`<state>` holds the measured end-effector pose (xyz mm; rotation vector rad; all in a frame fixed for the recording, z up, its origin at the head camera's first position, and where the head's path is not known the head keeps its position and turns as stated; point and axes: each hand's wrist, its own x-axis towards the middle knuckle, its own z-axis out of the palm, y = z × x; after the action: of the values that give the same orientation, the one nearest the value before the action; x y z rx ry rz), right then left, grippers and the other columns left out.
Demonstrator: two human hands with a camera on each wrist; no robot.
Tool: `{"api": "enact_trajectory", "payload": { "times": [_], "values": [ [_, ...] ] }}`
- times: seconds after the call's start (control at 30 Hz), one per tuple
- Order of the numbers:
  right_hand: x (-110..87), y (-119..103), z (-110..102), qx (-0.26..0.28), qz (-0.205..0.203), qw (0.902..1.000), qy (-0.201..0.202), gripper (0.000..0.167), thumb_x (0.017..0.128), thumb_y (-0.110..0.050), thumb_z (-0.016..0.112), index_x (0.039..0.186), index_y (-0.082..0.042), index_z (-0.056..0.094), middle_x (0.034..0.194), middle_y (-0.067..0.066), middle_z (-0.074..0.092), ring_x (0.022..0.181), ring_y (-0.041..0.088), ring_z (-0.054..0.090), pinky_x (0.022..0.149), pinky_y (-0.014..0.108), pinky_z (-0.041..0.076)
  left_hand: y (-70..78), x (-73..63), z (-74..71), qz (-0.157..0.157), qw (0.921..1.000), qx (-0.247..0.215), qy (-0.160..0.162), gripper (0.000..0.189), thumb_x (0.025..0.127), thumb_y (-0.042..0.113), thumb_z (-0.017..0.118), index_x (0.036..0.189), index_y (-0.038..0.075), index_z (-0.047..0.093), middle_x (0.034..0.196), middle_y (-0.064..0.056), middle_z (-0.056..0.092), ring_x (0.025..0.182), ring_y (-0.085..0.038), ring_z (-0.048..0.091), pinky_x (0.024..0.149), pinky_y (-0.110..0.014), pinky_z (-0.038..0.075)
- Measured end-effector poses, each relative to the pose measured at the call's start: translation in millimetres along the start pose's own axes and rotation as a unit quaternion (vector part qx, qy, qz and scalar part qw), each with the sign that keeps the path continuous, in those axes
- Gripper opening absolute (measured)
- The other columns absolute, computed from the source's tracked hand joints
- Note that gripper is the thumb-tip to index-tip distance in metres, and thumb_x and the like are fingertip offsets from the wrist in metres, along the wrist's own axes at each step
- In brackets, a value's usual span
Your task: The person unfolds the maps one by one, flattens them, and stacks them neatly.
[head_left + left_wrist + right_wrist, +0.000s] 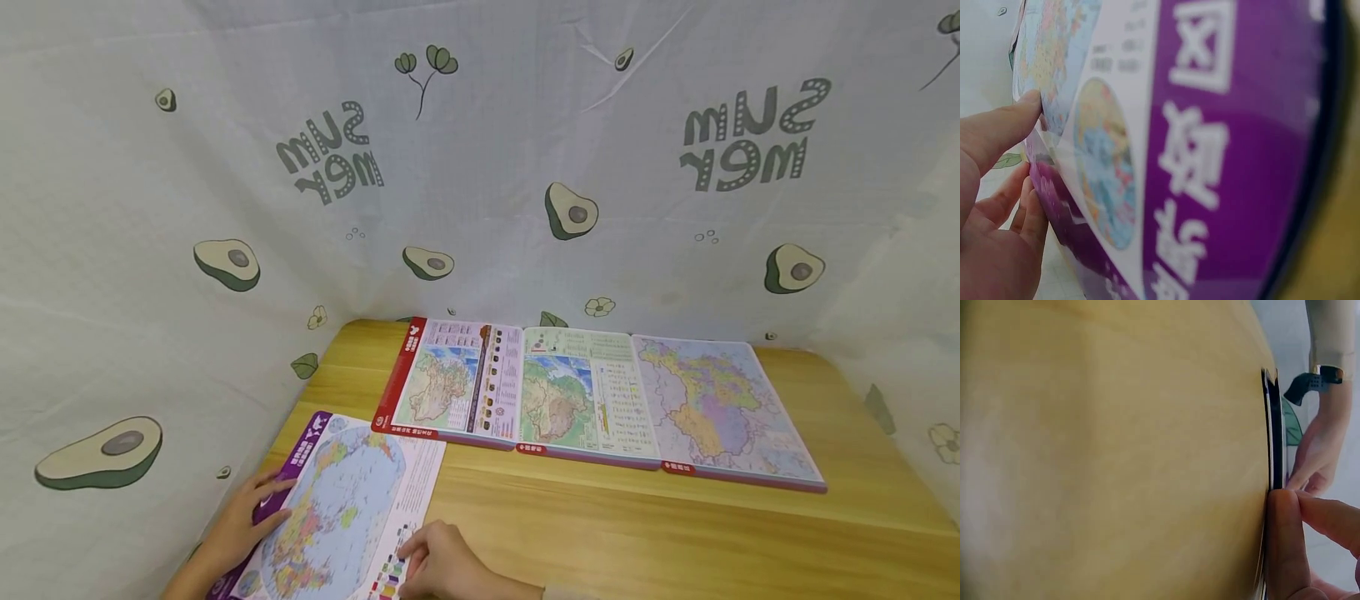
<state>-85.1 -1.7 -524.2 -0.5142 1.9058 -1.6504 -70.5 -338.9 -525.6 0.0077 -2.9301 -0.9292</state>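
Note:
A world map sheet (348,500) with a purple border lies at the table's near left. My left hand (243,518) rests on its purple left border, thumb and fingers spread. In the left wrist view the thumb of my left hand (1000,156) touches the printed map, while the other fingers touch the purple border (1222,156). At the map's right edge, my right hand (444,562) pinches the border with curled fingers. The right wrist view shows the thumb and index finger of my right hand (1291,544) together at the dark, layered edge (1274,434).
Three more map sheets stand side by side at the back: a red-bordered one (450,379), a terrain map (588,396) and a coloured region map (727,408). They lie on the wooden table (637,521). A white avocado-print cloth (480,167) hangs behind and at the sides.

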Motion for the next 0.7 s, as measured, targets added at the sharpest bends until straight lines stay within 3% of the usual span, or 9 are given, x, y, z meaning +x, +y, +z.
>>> {"api": "enact_trajectory", "payload": {
  "times": [0.23, 0.7],
  "values": [
    [-3.0, 2.2, 2.1, 0.012, 0.002, 0.9999, -0.012, 0.03, 0.068, 0.018, 0.076, 0.095, 0.007, 0.073, 0.062, 0.002, 0.064, 0.054, 0.005, 0.057, 0.053, 0.014, 0.047, -1.9, -2.3, 1.4, 0.022, 0.9997, 0.0, 0.012, 0.042, 0.086, 0.012, 0.078, 0.125, 0.0, 0.066, 0.136, -0.034, 0.047, 0.12, -0.062, 0.045, 0.09, -0.072, 0.044],
    [-5.4, 8.6, 2.8, 0.031, -0.003, 0.9992, -0.025, 0.025, 0.072, 0.017, 0.075, 0.096, 0.009, 0.073, 0.066, 0.005, 0.065, 0.057, 0.005, 0.058, 0.057, 0.015, 0.05, 0.0, -6.3, 0.8, 0.015, 0.9998, 0.009, 0.011, 0.041, 0.087, 0.014, 0.077, 0.125, 0.001, 0.067, 0.136, -0.034, 0.047, 0.121, -0.061, 0.044, 0.092, -0.075, 0.039]
  ]
}}
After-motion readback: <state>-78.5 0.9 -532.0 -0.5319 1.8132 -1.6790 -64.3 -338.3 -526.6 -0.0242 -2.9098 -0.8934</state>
